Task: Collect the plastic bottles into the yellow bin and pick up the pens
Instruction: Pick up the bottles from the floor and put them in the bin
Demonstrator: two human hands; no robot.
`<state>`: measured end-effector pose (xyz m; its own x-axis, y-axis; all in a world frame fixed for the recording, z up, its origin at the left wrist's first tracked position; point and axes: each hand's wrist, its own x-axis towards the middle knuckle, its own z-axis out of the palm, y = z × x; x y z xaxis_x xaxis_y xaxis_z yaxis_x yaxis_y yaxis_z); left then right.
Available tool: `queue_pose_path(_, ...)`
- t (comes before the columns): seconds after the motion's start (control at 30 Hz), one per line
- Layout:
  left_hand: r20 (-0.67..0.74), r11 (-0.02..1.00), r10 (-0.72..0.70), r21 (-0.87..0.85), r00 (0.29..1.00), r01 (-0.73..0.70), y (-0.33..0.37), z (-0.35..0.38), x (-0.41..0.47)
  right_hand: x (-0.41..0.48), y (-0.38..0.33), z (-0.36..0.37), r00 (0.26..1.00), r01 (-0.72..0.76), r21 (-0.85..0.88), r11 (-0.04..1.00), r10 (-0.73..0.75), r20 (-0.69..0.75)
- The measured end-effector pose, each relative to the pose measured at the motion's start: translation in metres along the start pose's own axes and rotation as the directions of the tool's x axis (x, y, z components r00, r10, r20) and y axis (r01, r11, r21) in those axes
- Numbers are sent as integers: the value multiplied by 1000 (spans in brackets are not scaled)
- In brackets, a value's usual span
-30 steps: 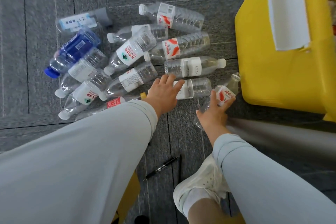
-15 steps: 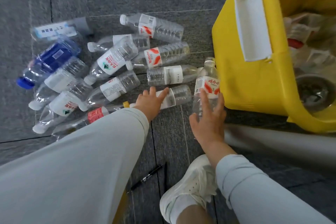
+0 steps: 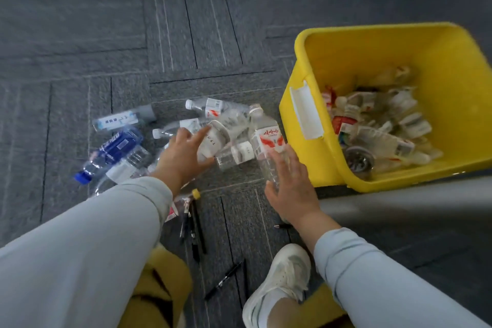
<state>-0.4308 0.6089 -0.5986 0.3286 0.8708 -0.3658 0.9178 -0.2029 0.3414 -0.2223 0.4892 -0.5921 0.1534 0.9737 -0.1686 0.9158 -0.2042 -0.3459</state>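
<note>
The left hand (image 3: 183, 160) is gripping a clear plastic bottle with a white label (image 3: 215, 138), its grey print blurred. The right hand (image 3: 291, 189) is clutching a clear bottle with a red-and-white label (image 3: 266, 141), its red characters unreadable, beside the yellow plastic bin (image 3: 319, 165). Black pens (image 3: 197, 224) are lying on the grey carpet (image 3: 106, 34).

Yellow, grey, clear, some blue

Right of my right hand (image 3: 290, 186) the bin (image 3: 399, 45) is bright yellow with a white handle. The red-label bottle (image 3: 269, 138) in that hand is clear, red on white; the white-label bottle (image 3: 215, 138) in my left hand (image 3: 183, 157) is clear too. Left of it, a blue bottle (image 3: 113, 148). Carpet (image 3: 202, 34) grey, fine-striped. Pens (image 3: 224, 280) below my hands black.
</note>
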Motion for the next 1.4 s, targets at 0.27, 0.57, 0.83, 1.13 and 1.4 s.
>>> queue_pose_path(0.27, -214, 991, 128, -8, 968, -133, 55, -125, -31, -8, -27, -142, 946, -16, -245, 969, -64, -318)
queue_pose_path(0.57, -277, 945, 321, 33, 906, -325, 150, -186, -83, -54, -33, -249, 917, -346, -249, 905, 269, -295)
queue_pose_path(0.83, -239, 899, 432, 42, 870, -436, 231, -181, -89, -108, -25, -268, 908, -360, -200, 911, 294, -298)
queue_pose_path(1.13, -206, 885, 462, 170, 862, -434, 271, -156, -86, -129, -23, -276, 920, -332, -211, 919, 266, -289)
queue_pose_path(1.4, -148, 943, 291, 214, 945, -257, 142, -122, -101, -105, -53, -201, 974, -223, -203, 954, 211, -78)
